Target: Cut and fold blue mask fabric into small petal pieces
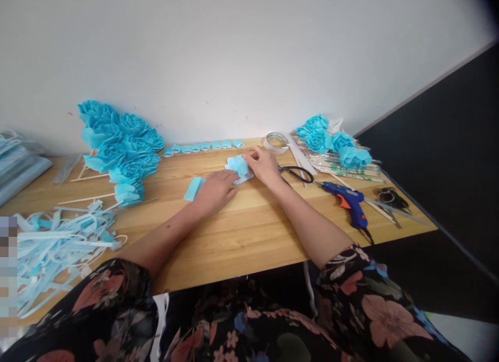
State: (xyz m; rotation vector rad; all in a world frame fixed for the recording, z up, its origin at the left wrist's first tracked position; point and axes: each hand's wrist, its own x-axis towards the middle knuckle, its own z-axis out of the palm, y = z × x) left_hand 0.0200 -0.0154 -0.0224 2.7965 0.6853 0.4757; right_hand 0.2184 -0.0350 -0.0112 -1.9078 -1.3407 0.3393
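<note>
Light blue fabric pieces (pixel 239 167), cut with wavy edges and stacked in a small pile, lie on the wooden table between my hands. My right hand (pixel 263 165) pinches the pile's right edge, thumb and forefinger closed on it. From the left, my left hand (pixel 217 192) reaches in low over the table, its fingers bent and the fingertips on the pile's near-left edge. Beside its wrist lies a folded blue strip (pixel 194 189), partly covered by the hand. Behind, a row of small rolled blue pieces (pixel 206 146) runs along the wall.
On the left are blue fabric roses on sticks (pixel 120 138), a heap of mask straps (pixel 70 247) and packed masks (pixel 19 164). To the right lie black-handled scissors (pixel 298 173), a tape roll (pixel 276 143), a blue glue gun (pixel 349 198) and more roses (pixel 317 138) on wrapped sticks.
</note>
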